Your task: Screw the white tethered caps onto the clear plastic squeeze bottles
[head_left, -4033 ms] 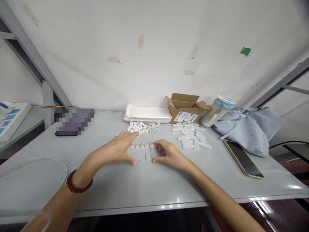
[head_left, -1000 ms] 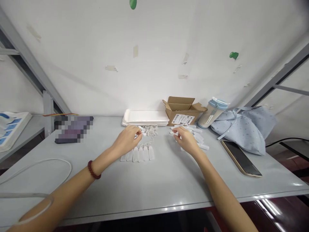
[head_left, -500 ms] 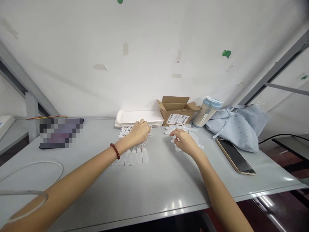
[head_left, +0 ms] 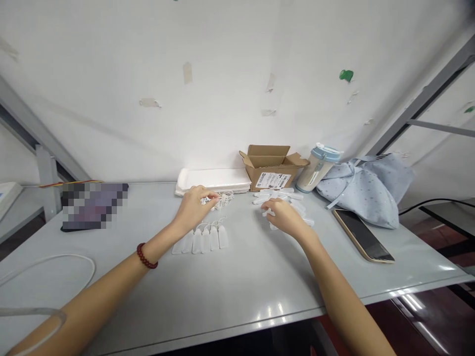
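My left hand (head_left: 193, 206) hovers over the small white caps and the tangle of white string (head_left: 224, 199); its fingertips are pinched on something small I cannot make out. My right hand (head_left: 282, 216) rests on the loose pile of translucent plastic pieces (head_left: 282, 196), fingers curled around one of them. A row of several translucent tags with string loops (head_left: 202, 241) lies on the grey table (head_left: 230, 282) between and in front of my hands.
A stack of white trays (head_left: 213, 179), an open cardboard box (head_left: 272, 165) and a tumbler (head_left: 317, 168) stand at the back. A blue cloth bag (head_left: 367, 193) and a phone (head_left: 361, 235) lie to the right; a clear tube (head_left: 48, 269) loops at left.
Four seconds ago both hands lay on the row of tags. They have since moved back, the left to the caps and string, the right to the pile of plastic pieces.
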A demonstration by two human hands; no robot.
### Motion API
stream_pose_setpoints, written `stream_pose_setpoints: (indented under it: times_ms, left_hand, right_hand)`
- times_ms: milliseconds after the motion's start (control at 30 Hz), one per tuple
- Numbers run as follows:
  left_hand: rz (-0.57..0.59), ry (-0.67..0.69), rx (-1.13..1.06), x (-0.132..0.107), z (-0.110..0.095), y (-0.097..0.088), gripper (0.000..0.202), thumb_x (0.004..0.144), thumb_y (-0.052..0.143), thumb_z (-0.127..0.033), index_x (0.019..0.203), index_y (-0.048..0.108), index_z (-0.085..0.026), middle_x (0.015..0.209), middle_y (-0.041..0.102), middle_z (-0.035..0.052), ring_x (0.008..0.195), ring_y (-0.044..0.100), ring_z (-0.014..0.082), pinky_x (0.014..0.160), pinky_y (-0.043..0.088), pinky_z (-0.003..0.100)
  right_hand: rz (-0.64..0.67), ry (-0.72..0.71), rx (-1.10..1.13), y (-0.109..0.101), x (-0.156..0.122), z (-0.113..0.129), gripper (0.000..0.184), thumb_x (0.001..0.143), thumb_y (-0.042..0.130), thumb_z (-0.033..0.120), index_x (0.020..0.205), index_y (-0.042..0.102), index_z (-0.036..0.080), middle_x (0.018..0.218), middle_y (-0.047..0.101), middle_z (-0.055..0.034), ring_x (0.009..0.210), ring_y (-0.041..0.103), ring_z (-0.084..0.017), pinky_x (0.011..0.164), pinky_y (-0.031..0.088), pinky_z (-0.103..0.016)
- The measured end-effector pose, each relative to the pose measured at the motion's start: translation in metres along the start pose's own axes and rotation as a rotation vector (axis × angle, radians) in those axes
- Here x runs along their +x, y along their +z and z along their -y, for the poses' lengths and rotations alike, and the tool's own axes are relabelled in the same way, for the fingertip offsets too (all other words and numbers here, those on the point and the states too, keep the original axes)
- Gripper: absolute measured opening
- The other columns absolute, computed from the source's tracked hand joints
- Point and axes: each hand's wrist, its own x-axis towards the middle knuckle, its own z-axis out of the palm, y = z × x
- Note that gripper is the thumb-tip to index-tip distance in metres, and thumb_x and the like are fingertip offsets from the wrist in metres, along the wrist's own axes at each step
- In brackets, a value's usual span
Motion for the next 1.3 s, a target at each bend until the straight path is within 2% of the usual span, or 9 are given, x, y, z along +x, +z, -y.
stream_pose_setpoints:
  times_ms: [267, 333, 400, 467, 767, 867, 1000, 1100, 1300]
  left_hand:
    - [-0.129, -0.070, 0.012, 0.007, 0.015, -0.020, 0.018, 0.076, 0.058, -0.033, 0.079, 0.071, -0.020, 0.082, 0.069, 0.0032, 0.078, 0.059, 0.0192, 0.073, 0.044, 0.031]
    - [-0.066, -0.048, 0.048, 0.015, 0.013, -0.021, 0.018, 0.075, 0.058, -0.032, 0.077, 0.071, -0.020, 0.079, 0.069, 0.0027, 0.075, 0.059, 0.0188, 0.070, 0.044, 0.029]
    - [0.042, -0.026, 0.102, 0.023, 0.011, -0.018, 0.016, 0.073, 0.057, -0.027, 0.071, 0.072, -0.020, 0.074, 0.069, 0.0023, 0.071, 0.060, 0.0186, 0.066, 0.044, 0.028]
    - [0.073, -0.019, 0.136, 0.029, 0.010, -0.012, 0.017, 0.072, 0.056, -0.025, 0.070, 0.072, -0.019, 0.072, 0.069, 0.0032, 0.071, 0.060, 0.0197, 0.067, 0.044, 0.029]
    - [-0.071, 0.018, 0.166, 0.036, 0.010, 0.003, 0.024, 0.077, 0.049, -0.028, 0.074, 0.072, -0.019, 0.069, 0.067, 0.0035, 0.073, 0.059, 0.0204, 0.068, 0.043, 0.030]
    - [-0.040, 0.044, 0.188, 0.037, 0.010, 0.004, 0.023, 0.075, 0.050, -0.026, 0.067, 0.071, -0.020, 0.065, 0.066, 0.0030, 0.069, 0.058, 0.0199, 0.065, 0.043, 0.030]
    - [-0.078, 0.055, 0.214, 0.038, 0.008, 0.006, 0.022, 0.075, 0.050, -0.024, 0.069, 0.071, -0.021, 0.066, 0.065, 0.0032, 0.076, 0.057, 0.0218, 0.068, 0.043, 0.031]
    - [-0.034, 0.029, 0.202, 0.035, 0.003, 0.004, 0.020, 0.075, 0.052, -0.024, 0.068, 0.070, -0.020, 0.065, 0.064, 0.0030, 0.075, 0.056, 0.0216, 0.068, 0.043, 0.031]
    - [0.008, 0.008, 0.047, 0.006, -0.004, -0.008, 0.017, 0.080, 0.054, -0.029, 0.076, 0.069, -0.022, 0.078, 0.068, 0.0018, 0.079, 0.058, 0.0196, 0.071, 0.043, 0.031]
  right_hand:
    - [0.023, 0.029, -0.124, 0.006, 0.003, -0.001, 0.032, 0.078, 0.050, 0.004, 0.105, 0.064, 0.013, 0.108, 0.065, -0.0083, 0.103, 0.053, -0.023, 0.074, 0.038, -0.025]
    - [0.029, 0.033, -0.154, 0.007, 0.004, -0.001, 0.033, 0.078, 0.050, 0.005, 0.108, 0.063, 0.010, 0.107, 0.065, -0.0102, 0.103, 0.053, -0.024, 0.075, 0.038, -0.026]
    - [0.030, 0.038, -0.175, 0.009, 0.005, 0.000, 0.033, 0.077, 0.050, 0.003, 0.107, 0.063, 0.008, 0.105, 0.065, -0.0125, 0.102, 0.052, -0.025, 0.074, 0.037, -0.027]
    - [0.031, 0.031, -0.196, 0.012, 0.007, 0.001, 0.033, 0.075, 0.050, 0.000, 0.103, 0.064, 0.007, 0.103, 0.065, -0.0137, 0.101, 0.051, -0.026, 0.074, 0.037, -0.027]
    - [-0.008, -0.054, -0.241, 0.022, 0.012, -0.002, 0.031, 0.073, 0.047, -0.006, 0.093, 0.065, 0.009, 0.095, 0.064, -0.0146, 0.096, 0.050, -0.027, 0.078, 0.039, -0.032]
    - [-0.042, -0.079, -0.236, 0.022, 0.011, 0.000, 0.033, 0.075, 0.046, -0.005, 0.097, 0.064, 0.010, 0.099, 0.063, -0.0141, 0.099, 0.050, -0.027, 0.080, 0.041, -0.032]
    - [-0.133, -0.123, -0.152, 0.022, 0.009, 0.004, 0.032, 0.077, 0.048, -0.003, 0.102, 0.063, 0.011, 0.102, 0.063, -0.0140, 0.100, 0.052, -0.027, 0.083, 0.043, -0.034]
    - [-0.187, -0.147, -0.027, 0.023, 0.008, 0.007, 0.031, 0.080, 0.047, 0.000, 0.106, 0.060, 0.011, 0.105, 0.062, -0.0140, 0.098, 0.056, -0.024, 0.084, 0.045, -0.033]
    - [-0.336, -0.301, 0.228, 0.031, 0.007, 0.014, 0.026, 0.084, 0.048, 0.008, 0.108, 0.058, 0.012, 0.106, 0.061, -0.0133, 0.096, 0.060, -0.022, 0.083, 0.048, -0.034]
